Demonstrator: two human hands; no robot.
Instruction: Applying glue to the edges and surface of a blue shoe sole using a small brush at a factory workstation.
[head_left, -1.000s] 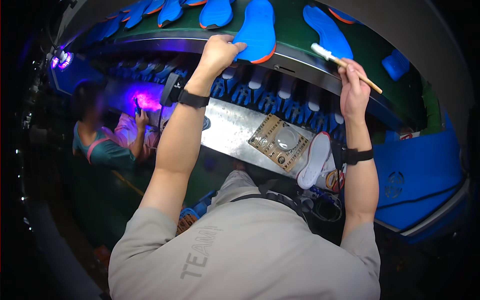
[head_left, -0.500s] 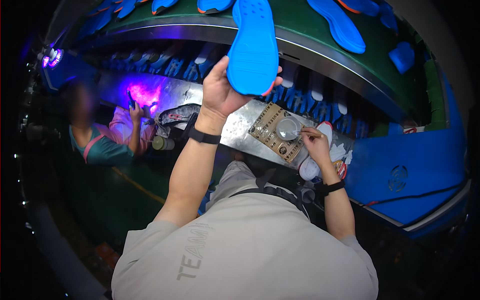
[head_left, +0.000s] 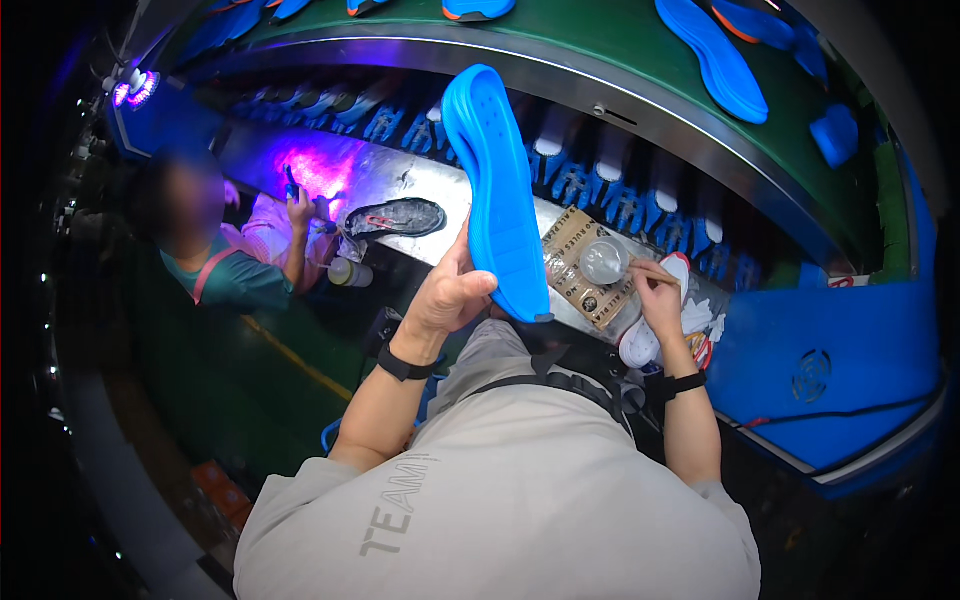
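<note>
A blue shoe sole [head_left: 497, 195] stands tilted in front of me, its heel end low. My left hand [head_left: 450, 298] is closed around its lower side, the thumb on the near edge. Further right, my right hand [head_left: 660, 308] pinches a thin wooden stick, perhaps a brush handle [head_left: 653, 272]. The stick's far end reaches toward a see-through round cup [head_left: 604, 262]; its tip is too small to make out. That cup stands on a brown printed cardboard sheet [head_left: 577, 262] on the metal bench.
Beyond the bench, a green conveyor [head_left: 600, 40] carries several blue soles [head_left: 715, 60]. White shoes [head_left: 640, 345] lie beside my right hand. A black shoe upper [head_left: 395, 218] rests left on the bench. A co-worker [head_left: 235, 255] sits at the left under a purple lamp [head_left: 136, 90].
My left hand has brought the blue sole down and nearer, turning it partly edge-on. My right hand stays by the cup with the stick. The whole view has shifted slightly.
</note>
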